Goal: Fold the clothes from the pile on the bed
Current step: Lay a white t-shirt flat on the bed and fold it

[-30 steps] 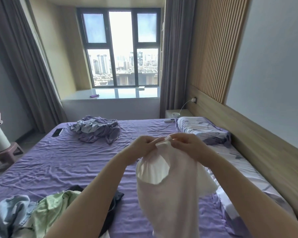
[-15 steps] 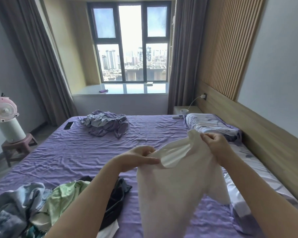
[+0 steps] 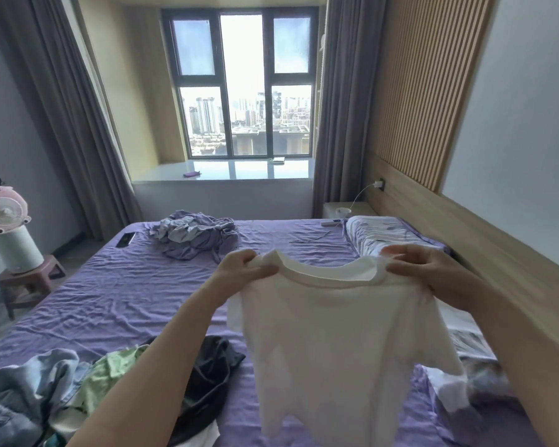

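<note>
I hold a white T-shirt [image 3: 339, 343] up in the air over the purple bed [image 3: 110, 298], spread flat with its neckline on top. My left hand [image 3: 242, 269] pinches its left shoulder and my right hand [image 3: 426, 269] pinches its right shoulder. The shirt hangs down and hides part of the bed behind it. The pile of clothes [image 3: 62, 385], with blue denim, a light green piece and a dark garment, lies at the near left edge of the bed under my left forearm.
A second crumpled heap of purple-grey cloth [image 3: 194, 233] and a phone [image 3: 125, 239] lie at the far side of the bed. A patterned pillow [image 3: 381, 235] sits by the wooden headboard on the right. A pink fan [image 3: 4, 211] stands on a stool at the left.
My hands have moved apart along the shirt's top, from bunched together to one on each shoulder. The shirt has opened from a crumpled tube into a flat spread shape.
</note>
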A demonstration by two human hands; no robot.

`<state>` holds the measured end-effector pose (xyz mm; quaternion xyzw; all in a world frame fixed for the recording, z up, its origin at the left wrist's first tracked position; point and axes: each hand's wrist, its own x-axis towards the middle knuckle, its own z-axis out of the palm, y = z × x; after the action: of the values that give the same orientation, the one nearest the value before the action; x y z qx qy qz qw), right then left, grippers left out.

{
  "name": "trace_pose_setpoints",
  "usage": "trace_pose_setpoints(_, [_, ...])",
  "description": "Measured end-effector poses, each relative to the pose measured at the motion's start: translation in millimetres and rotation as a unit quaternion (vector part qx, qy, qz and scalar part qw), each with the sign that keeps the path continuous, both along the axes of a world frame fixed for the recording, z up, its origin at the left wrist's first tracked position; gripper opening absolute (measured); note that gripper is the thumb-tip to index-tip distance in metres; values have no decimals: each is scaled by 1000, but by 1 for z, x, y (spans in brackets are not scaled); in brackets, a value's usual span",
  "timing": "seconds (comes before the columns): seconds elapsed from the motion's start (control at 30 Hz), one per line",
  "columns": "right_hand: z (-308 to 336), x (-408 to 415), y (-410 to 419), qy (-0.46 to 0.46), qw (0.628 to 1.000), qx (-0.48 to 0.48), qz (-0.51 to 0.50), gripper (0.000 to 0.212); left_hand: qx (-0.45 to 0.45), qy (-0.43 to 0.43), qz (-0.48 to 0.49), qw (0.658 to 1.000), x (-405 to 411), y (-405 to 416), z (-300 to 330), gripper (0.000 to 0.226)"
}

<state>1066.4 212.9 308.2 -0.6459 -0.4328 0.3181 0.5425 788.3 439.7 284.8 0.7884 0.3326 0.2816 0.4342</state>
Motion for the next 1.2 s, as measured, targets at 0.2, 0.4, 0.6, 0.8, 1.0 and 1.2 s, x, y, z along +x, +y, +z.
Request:
trace_pose_setpoints(0.2, [-1, 15, -6, -59, 996, 8, -63, 14, -29, -41, -54, 997, -10, 8, 25, 22])
trace_pose_setpoints(0.4, [-2, 15, -4, -93, 989, 17, -110, 9, -76, -48, -120, 989, -18, 15, 43, 27])
trace_pose_setpoints(0.6, [10, -3, 3, -248, 968, -23, -40, 10, -19, 155, -192, 969, 20, -19, -14, 46])
trace_pose_setpoints(0.8, [32, -2, -11, -277, 959, -29, -50, 16, -31, 152, -220, 963, 70, -79, -70, 76])
trace_pose_setpoints(1.0, [57, 17, -42, -249, 964, 5, -89, 12, 47, 149, -224, 962, 103, -95, -74, 97])
trace_pose_setpoints(1.2, [81, 23, -68, -177, 979, 68, -77, 20, -65, 77, -192, 976, 105, -83, -61, 89])
